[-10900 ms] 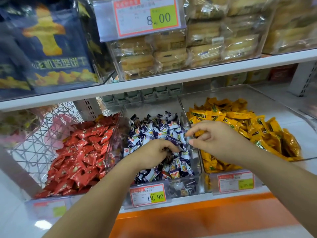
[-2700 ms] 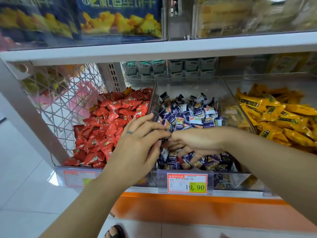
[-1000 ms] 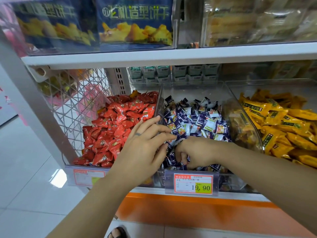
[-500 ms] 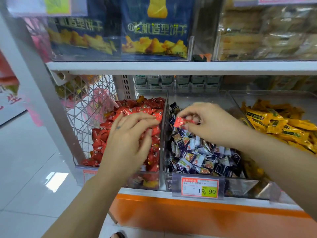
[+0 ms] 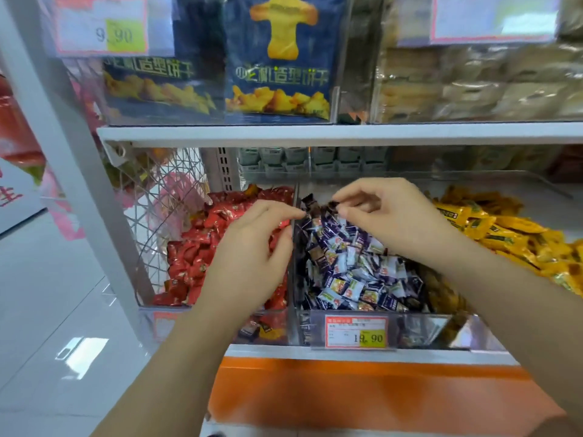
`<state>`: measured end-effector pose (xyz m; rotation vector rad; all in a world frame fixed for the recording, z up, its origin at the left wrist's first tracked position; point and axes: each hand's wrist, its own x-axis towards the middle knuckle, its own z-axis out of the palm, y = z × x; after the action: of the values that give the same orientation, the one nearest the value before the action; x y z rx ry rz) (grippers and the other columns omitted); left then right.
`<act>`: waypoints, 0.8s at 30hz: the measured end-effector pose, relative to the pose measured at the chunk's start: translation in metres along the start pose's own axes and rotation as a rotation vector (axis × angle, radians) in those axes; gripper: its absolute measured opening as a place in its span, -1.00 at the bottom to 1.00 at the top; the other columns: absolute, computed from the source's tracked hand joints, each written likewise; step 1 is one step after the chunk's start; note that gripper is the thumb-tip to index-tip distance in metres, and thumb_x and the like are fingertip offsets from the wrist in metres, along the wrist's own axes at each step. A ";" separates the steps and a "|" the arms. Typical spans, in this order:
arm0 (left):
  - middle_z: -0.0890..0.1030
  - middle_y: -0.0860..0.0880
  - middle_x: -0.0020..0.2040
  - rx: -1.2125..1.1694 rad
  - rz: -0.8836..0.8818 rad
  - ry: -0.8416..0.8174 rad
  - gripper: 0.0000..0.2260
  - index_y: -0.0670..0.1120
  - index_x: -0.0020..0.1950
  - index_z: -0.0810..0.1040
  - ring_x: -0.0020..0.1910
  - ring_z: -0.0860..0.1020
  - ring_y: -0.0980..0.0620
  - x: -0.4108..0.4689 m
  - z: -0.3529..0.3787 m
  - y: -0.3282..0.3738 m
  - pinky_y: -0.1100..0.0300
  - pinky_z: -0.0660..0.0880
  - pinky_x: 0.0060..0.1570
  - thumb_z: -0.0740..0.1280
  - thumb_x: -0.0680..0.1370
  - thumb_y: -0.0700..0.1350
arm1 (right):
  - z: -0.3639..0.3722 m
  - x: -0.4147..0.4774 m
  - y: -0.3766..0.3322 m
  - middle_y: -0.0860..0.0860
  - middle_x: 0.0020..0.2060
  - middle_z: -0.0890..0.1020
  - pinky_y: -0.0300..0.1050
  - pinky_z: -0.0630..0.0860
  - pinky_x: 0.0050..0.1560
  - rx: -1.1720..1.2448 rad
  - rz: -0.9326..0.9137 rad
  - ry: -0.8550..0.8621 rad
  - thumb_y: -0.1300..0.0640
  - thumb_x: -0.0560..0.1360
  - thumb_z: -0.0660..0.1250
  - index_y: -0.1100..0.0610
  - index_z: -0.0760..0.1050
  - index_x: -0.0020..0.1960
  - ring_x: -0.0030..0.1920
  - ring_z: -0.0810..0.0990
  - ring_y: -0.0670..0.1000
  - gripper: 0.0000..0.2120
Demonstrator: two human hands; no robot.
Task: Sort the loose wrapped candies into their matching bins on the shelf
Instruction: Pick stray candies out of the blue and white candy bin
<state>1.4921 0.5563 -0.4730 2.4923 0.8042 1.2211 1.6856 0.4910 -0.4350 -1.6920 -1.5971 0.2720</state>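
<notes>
Head view, candy shelf. The left hand [image 5: 249, 263] hovers at centre frame over the red candies [image 5: 195, 257]. Its fingers are curled, and thumb and forefinger appear to pinch one red candy [image 5: 283, 224] just left of the clear divider [image 5: 291, 279]. The red pile behind makes the hold hard to confirm. The right hand [image 5: 394, 216] hangs over the back of the blue-and-white candies [image 5: 353, 272], right of centre. Its fingertips are drawn together beside a dark wrapper [image 5: 331, 204], and whether they hold it cannot be told.

Handling, as a judgement: each piece is very light, with a hard core in crinkly, slippery film. The twisted wrapper ends give a poor hold, so a pinch across the body between thumb and forefinger is surer. A short drop should do no harm, so release just above the matching pile should suffice.

Surroundings: yellow candies [image 5: 504, 231] fill the bin at right, and a wire basket [image 5: 164, 197] stands at left. A price tag [image 5: 356, 331] is clipped to the front of the middle bin, and biscuit bags [image 5: 277, 58] sit on the upper shelf [image 5: 315, 134].

Obstacles: the divider stands between the two hands, and a piece must pass over its top edge. The upper shelf limits headroom. A few stray pieces lie low at the front of the red bin, partly hidden by the left wrist.
</notes>
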 end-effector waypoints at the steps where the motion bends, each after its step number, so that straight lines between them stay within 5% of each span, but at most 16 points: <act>1: 0.52 0.15 0.05 -0.009 0.045 -0.060 -0.77 -0.01 0.16 0.58 0.00 0.48 0.26 0.001 0.005 0.010 0.45 0.35 0.06 0.26 0.56 -0.21 | -0.011 -0.012 0.008 -0.20 -0.17 0.62 -0.57 0.41 -0.19 -0.006 0.028 0.021 0.15 0.50 0.34 -0.07 0.59 0.00 -0.16 0.56 -0.27 -0.85; 4: 0.51 0.17 0.00 -0.047 0.099 -0.307 -0.78 0.01 0.18 0.57 -0.07 0.47 0.29 0.005 0.025 0.041 0.48 0.37 -0.01 0.25 0.59 -0.17 | -0.041 -0.048 0.034 -0.17 -0.18 0.62 -0.56 0.40 -0.27 -0.042 0.121 0.109 0.16 0.51 0.34 -0.07 0.58 -0.03 -0.18 0.55 -0.27 -0.86; 7: 0.58 0.12 0.00 -0.083 -0.081 -0.675 -0.80 0.08 0.17 0.56 -0.09 0.57 0.06 0.012 0.049 0.067 0.20 0.52 -0.06 0.21 0.62 -0.08 | -0.058 -0.074 0.052 -0.24 -0.22 0.52 -0.55 0.34 -0.33 -0.138 0.159 0.160 0.17 0.51 0.33 -0.02 0.59 0.01 -0.25 0.48 -0.31 -0.86; 9: 0.61 0.10 0.03 -0.084 -0.184 -0.898 -0.79 0.09 0.18 0.55 -0.03 0.60 -0.01 0.018 0.067 0.080 0.10 0.55 -0.03 0.17 0.64 0.00 | -0.065 -0.083 0.060 -0.23 -0.10 0.51 -0.49 0.38 -0.14 -0.212 0.153 0.138 0.15 0.51 0.33 0.00 0.59 0.06 -0.06 0.48 -0.22 -0.84; 11: 0.62 0.01 0.14 -0.147 -0.296 -1.096 -0.69 -0.02 0.24 0.54 0.08 0.58 0.00 0.026 0.088 0.087 0.15 0.49 0.13 0.09 0.66 0.03 | -0.070 -0.087 0.070 -0.09 0.11 0.52 -0.17 0.45 0.16 -0.269 0.158 0.083 0.12 0.51 0.34 -0.02 0.58 0.10 0.17 0.45 -0.06 -0.82; 14: 0.59 -0.18 0.20 -0.267 -0.546 -1.319 -0.51 -0.22 0.29 0.49 0.13 0.55 -0.11 0.035 0.118 0.090 0.10 0.46 0.24 0.02 0.65 0.12 | -0.072 -0.089 0.077 -0.06 0.21 0.45 -0.07 0.41 0.25 -0.251 0.154 -0.027 0.09 0.52 0.33 -0.06 0.56 0.15 0.24 0.41 -0.04 -0.78; 17: 0.60 -0.11 0.09 -0.372 -0.698 -1.356 -0.56 -0.18 0.24 0.47 0.07 0.56 -0.10 0.039 0.135 0.092 0.00 0.49 0.21 -0.01 0.66 0.09 | -0.066 -0.089 0.083 -0.06 0.25 0.36 -0.27 0.30 0.15 -0.227 0.125 -0.171 0.10 0.56 0.26 -0.08 0.52 0.20 0.23 0.38 -0.07 -0.76; 21: 0.36 -0.07 0.44 -0.134 -0.690 -1.363 -0.50 0.06 0.49 0.22 0.41 0.32 -0.17 0.046 0.140 0.085 -0.09 0.22 0.40 -0.15 0.63 0.21 | -0.072 -0.091 0.089 -0.06 0.36 0.30 -0.28 0.32 0.16 -0.147 0.128 -0.307 0.07 0.57 0.25 -0.15 0.44 0.30 0.19 0.44 -0.08 -0.69; 24: 0.33 -0.05 0.47 -0.116 -0.747 -1.298 -0.46 0.10 0.52 0.15 0.44 0.25 -0.25 0.048 0.139 0.071 -0.10 0.17 0.40 -0.22 0.61 0.24 | -0.077 -0.093 0.092 -0.09 0.44 0.22 -0.23 0.40 0.16 -0.104 0.126 -0.356 0.07 0.56 0.27 -0.23 0.38 0.32 0.17 0.50 -0.07 -0.63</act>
<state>1.6511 0.5288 -0.4961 1.9168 0.9828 -0.5611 1.7860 0.3847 -0.4759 -1.9083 -1.7856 0.5905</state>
